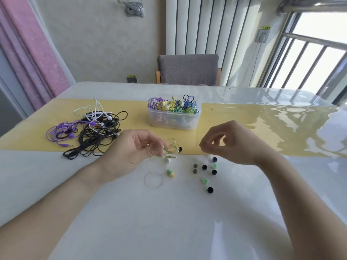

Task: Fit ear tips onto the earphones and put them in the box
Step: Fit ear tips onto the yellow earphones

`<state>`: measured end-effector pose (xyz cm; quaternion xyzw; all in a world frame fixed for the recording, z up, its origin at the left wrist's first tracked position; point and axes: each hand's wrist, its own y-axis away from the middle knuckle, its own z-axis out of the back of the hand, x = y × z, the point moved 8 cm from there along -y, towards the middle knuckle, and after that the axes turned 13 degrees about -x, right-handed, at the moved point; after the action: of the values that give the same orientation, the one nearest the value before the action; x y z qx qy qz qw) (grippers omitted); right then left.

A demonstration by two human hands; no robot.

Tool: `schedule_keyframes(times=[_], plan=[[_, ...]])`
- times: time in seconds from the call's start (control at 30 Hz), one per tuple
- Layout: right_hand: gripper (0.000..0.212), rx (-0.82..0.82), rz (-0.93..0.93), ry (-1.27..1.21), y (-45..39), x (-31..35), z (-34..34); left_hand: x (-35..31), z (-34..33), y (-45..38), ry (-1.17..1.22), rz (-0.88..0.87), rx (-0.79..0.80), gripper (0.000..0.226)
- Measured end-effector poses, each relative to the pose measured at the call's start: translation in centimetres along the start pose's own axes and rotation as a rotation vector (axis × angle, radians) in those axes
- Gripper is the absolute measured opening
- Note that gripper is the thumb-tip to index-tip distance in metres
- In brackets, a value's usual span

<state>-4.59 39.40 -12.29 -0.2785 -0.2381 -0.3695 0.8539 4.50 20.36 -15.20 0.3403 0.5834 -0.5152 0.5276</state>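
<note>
My left hand (131,149) pinches the coiled cable of a pale yellow earphone (171,148) just above the table. One of its buds, yellow with a green tip (170,173), lies on the white surface below, and a loop of its cable (153,180) trails toward me. My right hand (232,143) hovers over the loose ear tips with thumb and fingers pinched together; whether a tip sits between them I cannot tell. Several black ear tips (210,190) and green ear tips (205,181) are scattered under it. The clear plastic box (173,118) behind holds several coiled earphones.
A tangled pile of black, white and purple earphones (88,132) lies at the left on the yellow runner (234,117). A grey chair (188,69) stands beyond the table's far edge. A window with bars is at the right.
</note>
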Motion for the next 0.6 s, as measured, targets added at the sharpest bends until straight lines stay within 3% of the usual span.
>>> schedule_keyframes(times=[0.1, 0.27, 0.47, 0.6], plan=[[0.01, 0.166, -0.024, 0.076, 0.9, -0.9, 0.0, -0.2, -2.2, 0.0, -0.079, 0.011, 0.072, 0.039], [0.018, 0.355, -0.054, 0.203, 2.5, -1.1, -2.3, 0.9, -3.9, -0.5, -0.085, 0.087, 0.052, 0.029], [0.009, 0.368, -0.066, 0.26, 2.9, -1.2, -3.5, 2.5, -3.2, -0.1, 0.058, 0.148, -0.075, 0.023], [0.004, 0.247, -0.01, 0.181, 2.4, 0.0, -2.4, 2.7, -2.5, 0.1, 0.123, 0.131, -0.18, 0.022]])
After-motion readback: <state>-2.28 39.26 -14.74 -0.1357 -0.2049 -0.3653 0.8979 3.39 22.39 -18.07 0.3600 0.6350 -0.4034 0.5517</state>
